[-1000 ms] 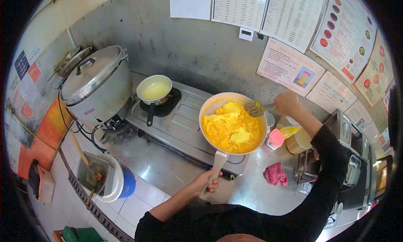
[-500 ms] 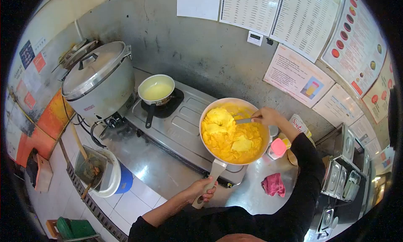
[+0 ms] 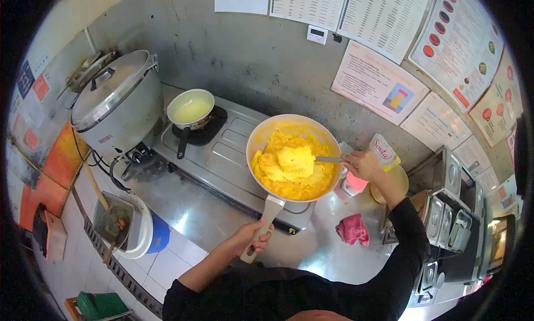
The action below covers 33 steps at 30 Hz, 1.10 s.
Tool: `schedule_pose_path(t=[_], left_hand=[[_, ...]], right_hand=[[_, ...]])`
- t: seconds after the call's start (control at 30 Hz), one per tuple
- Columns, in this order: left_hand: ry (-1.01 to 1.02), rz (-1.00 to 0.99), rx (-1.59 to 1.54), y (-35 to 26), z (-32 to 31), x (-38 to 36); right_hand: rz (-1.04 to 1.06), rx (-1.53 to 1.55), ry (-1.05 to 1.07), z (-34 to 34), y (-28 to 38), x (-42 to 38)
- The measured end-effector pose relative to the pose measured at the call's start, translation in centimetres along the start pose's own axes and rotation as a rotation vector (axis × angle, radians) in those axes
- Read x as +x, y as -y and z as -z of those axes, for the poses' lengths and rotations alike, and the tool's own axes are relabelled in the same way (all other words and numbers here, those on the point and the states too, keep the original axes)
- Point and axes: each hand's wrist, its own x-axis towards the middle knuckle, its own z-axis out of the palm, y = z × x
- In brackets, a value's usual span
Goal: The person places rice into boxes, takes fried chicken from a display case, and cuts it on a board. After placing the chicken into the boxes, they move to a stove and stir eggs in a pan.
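Note:
My left hand (image 3: 250, 238) is wrapped round the pale handle of a large frying pan (image 3: 271, 211). Soft yellow scrambled egg (image 3: 306, 182) covers most of the pan's inside, with a thick folded mound in the middle. From the right, my right hand (image 3: 364, 166) grips a spatula (image 3: 329, 159) with a grey handle, its far end hidden in the egg. Beneath the pan is the silver gas stove (image 3: 222, 155). On its left side stands a small saucepan (image 3: 182, 144) holding pale yellow liquid.
A big rice cooker (image 3: 103, 134) stands left of the stove. On the counter at right lie a crumpled pink cloth (image 3: 353, 230), a pink-lidded jar (image 3: 355, 183), a round bowl (image 3: 396, 184) and a white-and-yellow packet (image 3: 384, 151). A blue-and-white bucket (image 3: 158, 232) sits on the floor.
My right hand has drawn the spatula to the right and lower in the pan, and the egg is gathered more toward the middle. My left hand keeps the handle. The camera view has shifted.

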Motion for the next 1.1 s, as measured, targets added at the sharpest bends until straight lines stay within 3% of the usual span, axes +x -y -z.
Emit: schedule_pose_path(t=[0.23, 0.43, 0.63, 0.7, 0.77, 0.87, 1.1], left_hand=[[-0.052, -0.005, 0.052, -0.3, -0.5, -0.2], [-0.052, -0.041, 0.111, -0.6, -1.4, -0.6], [-0.066, -0.049, 0.152, -0.6, -1.4, -0.5], [-0.079, -0.044, 0.183, -0.7, -1.5, -0.5], [-0.104, -0.046, 0.205, -0.7, -1.9, -0.8], [-0.062, -0.055, 0.199, -0.7, -1.2, -0.3], [-0.152, -0.064, 0.256, -0.7, -2.4, -1.0]], right_hand=[[0.096, -0.173, -0.121, 2.8, 0.9, -4.4], [0.128, -0.353, -0.057, 8.1, 4.8, -5.4], [0.038, -0.388, 0.29, 11.1, 12.6, -2.6], [0.071, -0.294, 0.228, 7.5, 15.7, -1.6], [0.112, -0.528, 0.277, 3.4, 18.2, -0.6], [-0.01, -0.598, 0.202, 0.8, 20.5, 1.8], [-0.167, -0.598, 0.361, -3.8, 17.4, 7.7]])
